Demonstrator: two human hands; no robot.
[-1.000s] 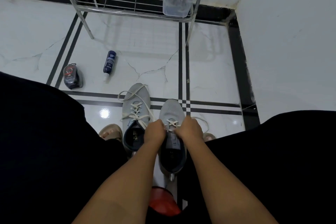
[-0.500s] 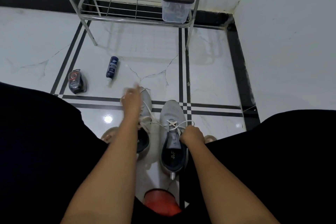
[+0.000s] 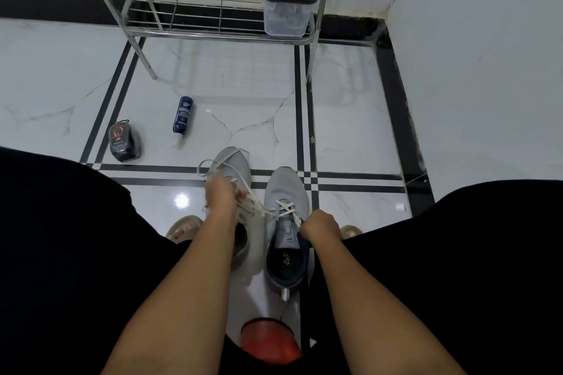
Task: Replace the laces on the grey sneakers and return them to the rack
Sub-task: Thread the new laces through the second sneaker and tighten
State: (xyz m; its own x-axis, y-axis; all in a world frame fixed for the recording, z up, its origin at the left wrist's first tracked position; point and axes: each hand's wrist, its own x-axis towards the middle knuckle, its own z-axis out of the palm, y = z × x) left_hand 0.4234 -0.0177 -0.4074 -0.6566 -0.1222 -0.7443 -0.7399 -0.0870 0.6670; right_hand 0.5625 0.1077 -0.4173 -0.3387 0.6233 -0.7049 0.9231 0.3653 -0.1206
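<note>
Two grey sneakers stand side by side on the white tiled floor between my knees. My left hand (image 3: 221, 195) grips a white lace (image 3: 264, 209) that runs taut from the right sneaker (image 3: 285, 189) across the left sneaker (image 3: 234, 161). My left forearm covers much of the left sneaker. Loose white lace loops lie over that sneaker's toe. My right hand (image 3: 320, 226) is curled at the right sneaker's collar beside its tongue and holds the shoe there. The metal rack (image 3: 219, 36) stands against the far wall.
A clear plastic box with a dark lid (image 3: 286, 9) sits on the rack's bottom shelf. On the floor at left lie a dark blue bottle (image 3: 182, 114) and a black polish sponge (image 3: 124, 141). A red round object (image 3: 268, 341) is near me. A wall rises at right.
My left hand left the right sneaker's lacing and pulled a lace out to the left over the other sneaker. My right hand slid back to the shoe's collar.
</note>
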